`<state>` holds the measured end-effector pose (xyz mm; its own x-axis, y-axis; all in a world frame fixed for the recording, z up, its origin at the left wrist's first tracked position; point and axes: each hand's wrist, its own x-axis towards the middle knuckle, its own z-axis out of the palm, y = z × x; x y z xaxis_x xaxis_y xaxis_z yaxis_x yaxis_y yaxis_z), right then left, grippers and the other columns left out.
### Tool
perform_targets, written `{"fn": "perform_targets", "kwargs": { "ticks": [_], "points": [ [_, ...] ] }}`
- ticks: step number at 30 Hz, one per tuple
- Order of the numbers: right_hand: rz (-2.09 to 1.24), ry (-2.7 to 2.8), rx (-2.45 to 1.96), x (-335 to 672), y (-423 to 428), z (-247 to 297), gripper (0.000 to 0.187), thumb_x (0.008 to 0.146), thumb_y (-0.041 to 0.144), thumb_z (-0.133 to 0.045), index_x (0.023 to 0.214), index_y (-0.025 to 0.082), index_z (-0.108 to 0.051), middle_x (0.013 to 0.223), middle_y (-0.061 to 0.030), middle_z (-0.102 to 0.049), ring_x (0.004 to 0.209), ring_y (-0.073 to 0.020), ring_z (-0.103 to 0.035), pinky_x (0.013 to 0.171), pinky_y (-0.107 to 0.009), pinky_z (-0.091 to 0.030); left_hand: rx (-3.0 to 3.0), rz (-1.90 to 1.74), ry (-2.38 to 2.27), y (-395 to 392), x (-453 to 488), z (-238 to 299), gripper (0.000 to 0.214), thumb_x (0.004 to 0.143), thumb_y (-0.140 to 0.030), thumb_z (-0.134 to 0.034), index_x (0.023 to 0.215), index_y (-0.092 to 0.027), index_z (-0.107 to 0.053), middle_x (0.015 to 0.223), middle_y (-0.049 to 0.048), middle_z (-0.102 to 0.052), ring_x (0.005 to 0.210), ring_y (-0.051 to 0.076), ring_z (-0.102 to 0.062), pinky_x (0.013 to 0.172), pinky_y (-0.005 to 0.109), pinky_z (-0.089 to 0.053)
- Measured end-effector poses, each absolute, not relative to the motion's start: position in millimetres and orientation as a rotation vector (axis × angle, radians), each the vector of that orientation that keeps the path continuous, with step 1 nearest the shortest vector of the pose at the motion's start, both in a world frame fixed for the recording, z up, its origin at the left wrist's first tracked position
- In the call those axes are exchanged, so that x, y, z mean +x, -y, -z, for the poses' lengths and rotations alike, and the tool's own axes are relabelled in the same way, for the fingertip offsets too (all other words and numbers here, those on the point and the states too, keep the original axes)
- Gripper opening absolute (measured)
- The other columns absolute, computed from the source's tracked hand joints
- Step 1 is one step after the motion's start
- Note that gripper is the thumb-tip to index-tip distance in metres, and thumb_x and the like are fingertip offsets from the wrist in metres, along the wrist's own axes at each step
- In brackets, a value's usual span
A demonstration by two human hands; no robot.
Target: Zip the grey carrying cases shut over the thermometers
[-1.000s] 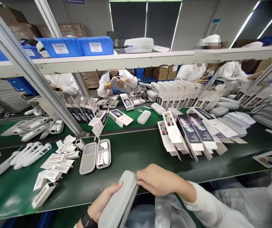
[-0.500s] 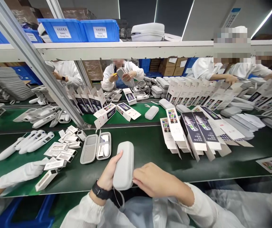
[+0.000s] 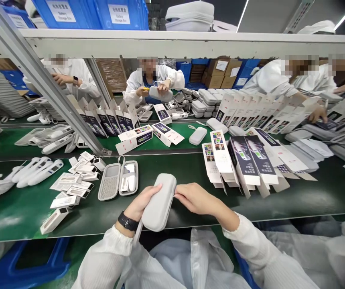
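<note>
Case (image 3: 159, 202), a grey rounded oblong with a matte, cloth-like shell, was closed and held tilted over the near edge of the green belt (image 3: 184, 176), between both hands. The left hand (image 3: 139, 204) clasped its left side, thumb lying along the top face, a black watch (image 3: 126, 221) on the wrist. The right hand (image 3: 195, 198) was curled, its fingertips pinched against the case's upper right edge; what they nipped there was too small to tell. A thin grey loop (image 3: 137, 235) hung from the case's lower end. Just beyond the left hand an open case (image 3: 118, 180) lay flat on the belt, one half lined with mesh, the other holding a smooth white device (image 3: 132, 182). Left of it lay scattered white packets (image 3: 73, 185) and long white wands (image 3: 37, 171). To the right, glossy flat cartons (image 3: 244, 160) fanned out in overlapping rows
</note>
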<state>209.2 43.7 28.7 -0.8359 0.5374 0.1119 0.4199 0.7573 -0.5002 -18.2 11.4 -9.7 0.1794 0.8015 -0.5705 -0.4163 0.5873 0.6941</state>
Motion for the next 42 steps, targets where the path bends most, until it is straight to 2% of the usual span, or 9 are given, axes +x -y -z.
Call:
{"fn": "perform_targets", "kwargs": {
  "ticks": [8,17,23,26,28,32,35,39,42],
  "points": [
    [-0.155,2.806,-0.829,168.7,28.6,20.0,0.021,0.100,0.013,-0.043,0.085,0.016,-0.057,0.071,-0.0063,-0.064,0.055,-0.0169,-0.051,0.056,-0.032,-0.022,0.281,-1.145,-1.212,-33.9,-5.1,31.8,0.039,0.077,-0.045,-0.082,0.081,-0.007,-0.073,0.068,0.0108,-0.071,0.053,0.017,-0.065,0.047,0.025,-0.050],
    [-0.137,2.354,-1.297,149.2,1.8,39.6,0.029,0.102,0.020,-0.040,0.081,0.016,-0.060,0.069,-0.0071,-0.067,0.058,-0.0166,-0.055,0.062,-0.032,-0.028,0.024,-1.663,-1.153,-43.4,36.2,22.8,0.045,0.088,-0.057,-0.067,0.107,-0.015,-0.066,0.105,0.0100,-0.074,0.091,0.021,-0.072,0.079,0.030,-0.060],
    [-0.770,1.947,-1.261,159.9,-10.9,51.3,0.020,0.100,0.034,-0.047,0.098,0.017,-0.057,0.079,-0.0058,-0.067,0.060,-0.0141,-0.058,0.058,-0.026,-0.039,0.037,-1.785,-1.037,-36.8,41.4,16.4,0.041,0.089,-0.048,-0.070,0.117,-0.017,-0.064,0.119,0.0111,-0.070,0.102,0.023,-0.069,0.084,0.033,-0.060],
    [-1.295,1.438,-1.179,159.0,-30.3,59.6,0.044,0.092,0.051,-0.058,0.121,0.020,-0.047,0.088,-0.0028,-0.067,0.047,-0.0097,-0.053,0.042,-0.022,-0.038,0.161,-1.787,-0.994,-33.5,38.8,24.6,0.042,0.088,-0.041,-0.073,0.123,-0.021,-0.062,0.126,0.0106,-0.068,0.109,0.024,-0.067,0.089,0.036,-0.058],
    [-1.520,1.161,-1.136,152.3,-51.6,65.3,0.054,0.084,0.055,-0.069,0.119,0.019,-0.051,0.079,0.0000,-0.065,0.041,-0.0092,-0.050,0.034,-0.021,-0.035,0.382,-1.730,-1.131,-31.8,33.2,36.5,0.043,0.088,-0.043,-0.071,0.123,-0.020,-0.062,0.124,0.0124,-0.069,0.112,0.026,-0.067,0.094,0.039,-0.056],
    [-1.581,0.761,-1.189,137.7,-117.2,69.2,0.050,0.074,0.056,-0.079,0.097,0.016,-0.059,0.059,0.0018,-0.058,0.039,-0.0122,-0.050,0.032,-0.021,-0.036,0.744,-1.713,-1.575,-26.6,1.2,56.1,0.052,0.086,-0.049,-0.070,0.124,-0.018,-0.057,0.133,0.0180,-0.061,0.129,0.032,-0.056,0.112,0.052,-0.040],
    [-1.495,0.641,-1.182,133.1,-163.1,66.5,0.049,0.081,0.054,-0.073,0.108,0.018,-0.055,0.068,-0.0010,-0.064,0.050,-0.0152,-0.061,0.041,-0.023,-0.048,1.028,-1.722,-1.847,-17.0,-34.0,57.9,0.056,0.075,-0.045,-0.080,0.119,-0.017,-0.061,0.144,0.0192,-0.050,0.143,0.036,-0.038,0.122,0.052,-0.020],
    [-1.492,0.615,-1.158,121.4,-160.4,71.2,0.050,0.080,0.044,-0.074,0.119,0.022,-0.052,0.090,-0.0042,-0.069,0.065,-0.0144,-0.068,0.051,-0.022,-0.052,1.740,-1.201,-2.441,-2.9,-68.6,64.0,0.054,0.084,-0.046,-0.069,0.124,-0.011,-0.061,0.146,0.0264,-0.048,0.139,0.045,-0.038,0.113,0.061,-0.029],
    [-1.629,0.722,-1.161,104.0,-115.5,80.6,0.041,0.072,0.040,-0.079,0.099,0.016,-0.062,0.086,-0.0057,-0.069,0.051,-0.0107,-0.060,0.041,-0.020,-0.044,1.891,-0.983,-2.537,-0.6,-79.9,76.9,0.049,0.090,-0.039,-0.060,0.128,-0.008,-0.061,0.137,0.0262,-0.058,0.125,0.044,-0.053,0.105,0.061,-0.037]
  ]
}}
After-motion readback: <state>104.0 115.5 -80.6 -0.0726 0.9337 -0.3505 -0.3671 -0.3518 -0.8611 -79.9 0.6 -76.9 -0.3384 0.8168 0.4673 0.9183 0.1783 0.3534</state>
